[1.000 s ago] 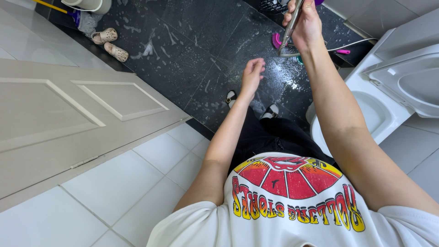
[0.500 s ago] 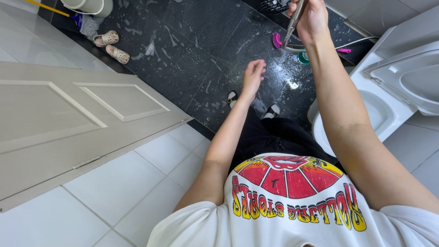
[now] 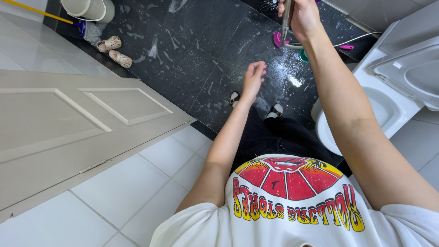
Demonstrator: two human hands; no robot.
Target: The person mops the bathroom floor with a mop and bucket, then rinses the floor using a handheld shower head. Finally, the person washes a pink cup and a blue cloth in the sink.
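The sprayer (image 3: 286,20) is up at the top of the view, a slim metal wand gripped in the right hand (image 3: 302,16), fingers wrapped tight round it, nozzle pointing down at the floor (image 3: 183,55). A hose (image 3: 361,39) trails off to the right, toward the toilet (image 3: 393,91). Just below the nozzle lies a pink brush (image 3: 279,40), and beside it a small teal thing, too small to make out. The floor there is dark marbled tile, wet and flecked with foam.

The left hand (image 3: 253,80) hangs lower and nearer, empty, fingers loose and half spread, touching nothing. Under it, two feet in sandals (image 3: 275,110) stand on the wet tile, black trousers above them.

The toilet sits at the right edge, white, seat and lid raised. On the left, a pale panelled door (image 3: 77,123) lies across the view, with white floor tiles (image 3: 114,201) on the near side. Far top left, a pair of beige clogs (image 3: 114,50) rests on the dark tile, near a white bucket (image 3: 89,8) and a yellow handle (image 3: 36,11). The person wears a white shirt (image 3: 292,210) with a red and yellow print.
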